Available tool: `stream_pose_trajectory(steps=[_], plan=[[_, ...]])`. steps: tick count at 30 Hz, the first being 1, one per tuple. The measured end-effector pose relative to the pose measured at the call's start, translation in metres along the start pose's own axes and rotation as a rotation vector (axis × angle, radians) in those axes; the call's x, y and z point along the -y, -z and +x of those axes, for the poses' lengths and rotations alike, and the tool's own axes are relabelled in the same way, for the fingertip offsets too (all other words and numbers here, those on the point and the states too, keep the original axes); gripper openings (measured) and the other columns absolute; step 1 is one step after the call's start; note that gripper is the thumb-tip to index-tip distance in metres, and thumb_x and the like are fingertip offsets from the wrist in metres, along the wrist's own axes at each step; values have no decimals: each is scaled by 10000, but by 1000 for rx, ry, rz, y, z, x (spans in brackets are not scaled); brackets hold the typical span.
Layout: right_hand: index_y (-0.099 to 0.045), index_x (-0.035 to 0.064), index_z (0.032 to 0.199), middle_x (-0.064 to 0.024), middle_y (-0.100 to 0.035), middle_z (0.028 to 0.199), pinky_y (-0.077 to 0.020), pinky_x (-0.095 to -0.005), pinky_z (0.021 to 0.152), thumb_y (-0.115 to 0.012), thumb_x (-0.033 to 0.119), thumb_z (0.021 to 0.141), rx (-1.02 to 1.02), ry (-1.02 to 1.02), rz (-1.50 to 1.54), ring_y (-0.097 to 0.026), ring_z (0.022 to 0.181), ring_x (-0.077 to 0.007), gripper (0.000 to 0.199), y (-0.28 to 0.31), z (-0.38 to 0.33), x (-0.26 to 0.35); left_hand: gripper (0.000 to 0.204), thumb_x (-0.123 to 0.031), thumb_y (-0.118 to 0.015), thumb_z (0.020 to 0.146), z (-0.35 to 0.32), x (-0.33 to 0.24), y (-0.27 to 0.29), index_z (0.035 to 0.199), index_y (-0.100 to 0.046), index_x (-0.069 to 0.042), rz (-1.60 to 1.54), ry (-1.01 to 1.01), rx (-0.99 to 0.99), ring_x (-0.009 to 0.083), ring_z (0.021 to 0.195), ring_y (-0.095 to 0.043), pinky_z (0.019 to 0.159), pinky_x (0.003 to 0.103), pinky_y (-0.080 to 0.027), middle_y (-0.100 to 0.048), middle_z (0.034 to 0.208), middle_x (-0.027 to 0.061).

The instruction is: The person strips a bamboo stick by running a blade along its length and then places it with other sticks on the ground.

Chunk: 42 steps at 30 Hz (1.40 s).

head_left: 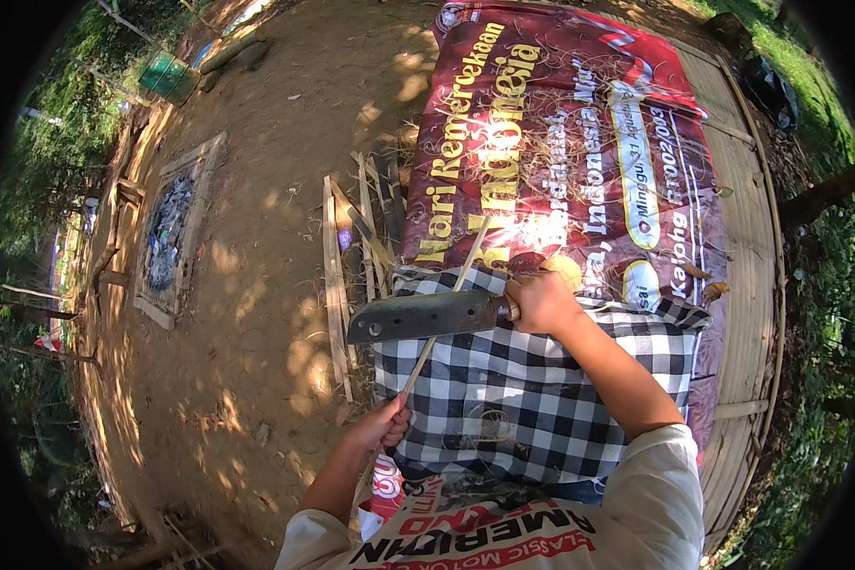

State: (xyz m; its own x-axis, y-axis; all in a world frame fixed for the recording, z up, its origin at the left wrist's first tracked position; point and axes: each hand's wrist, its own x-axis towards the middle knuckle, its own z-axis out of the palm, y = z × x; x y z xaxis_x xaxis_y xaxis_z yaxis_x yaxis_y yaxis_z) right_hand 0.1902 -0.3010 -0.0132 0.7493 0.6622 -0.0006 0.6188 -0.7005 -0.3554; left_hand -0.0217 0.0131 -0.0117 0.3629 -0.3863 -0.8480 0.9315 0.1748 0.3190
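My right hand [545, 302] is closed round the handle of a broad dark cleaver [423, 318], whose blade points left with several round holes in it. Beneath or against that blade runs a thin bamboo strip [470, 256], slanting up and to the right. Its lower part is gripped in my left hand [387, 424], fingers wrapped round it. A black-and-white checked cloth [532, 389] covers my lap under both hands. Just beyond my right hand sits a yellowish rounded thing [564, 270], partly hidden by the hand.
A dark red printed banner [579, 180] strewn with thin shavings lies over a bamboo platform [746, 285]. Split bamboo pieces [337, 275] lie on the bare earth to the left. Farther left are a framed ash pit [171, 228] and a green drum [169, 78].
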Motion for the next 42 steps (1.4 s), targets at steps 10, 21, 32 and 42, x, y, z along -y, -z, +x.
stream_pose_trajectory(steps=[10,21,32,42], plan=[[-543,67,786,-105,-580,721,-485,-381,688,-664,214,607,-268,66,-248,-617,698,-308,261,12,-16,-59,545,-610,-394,940,-1,-3,-1,627,-303,-172,30,-19,7,64,382,-167,372,248,-117,-219,511,-75],[-646,-69,889,-287,-647,840,-505,-488,730,-633,221,718,-613,-1172,-60,-630,792,-462,337,114,-125,-180,554,-610,-400,938,6,6,16,608,-311,-175,51,-51,21,68,374,-190,371,258,-116,-201,502,-78],[-586,-48,699,-152,-563,567,-410,-369,513,-640,122,663,-565,-805,280,-518,492,-214,182,101,-124,-113,512,-511,-434,968,4,13,8,600,-337,-167,58,-155,-82,65,372,-231,357,250,-155,-263,497,-75],[-665,27,835,-224,-642,763,-487,-459,692,-645,202,662,-391,-705,193,-631,788,-400,247,74,-93,-80,553,-430,-505,956,-8,18,-37,562,-484,-42,612,-576,-636,91,515,-373,492,299,-310,-426,525,-32]])
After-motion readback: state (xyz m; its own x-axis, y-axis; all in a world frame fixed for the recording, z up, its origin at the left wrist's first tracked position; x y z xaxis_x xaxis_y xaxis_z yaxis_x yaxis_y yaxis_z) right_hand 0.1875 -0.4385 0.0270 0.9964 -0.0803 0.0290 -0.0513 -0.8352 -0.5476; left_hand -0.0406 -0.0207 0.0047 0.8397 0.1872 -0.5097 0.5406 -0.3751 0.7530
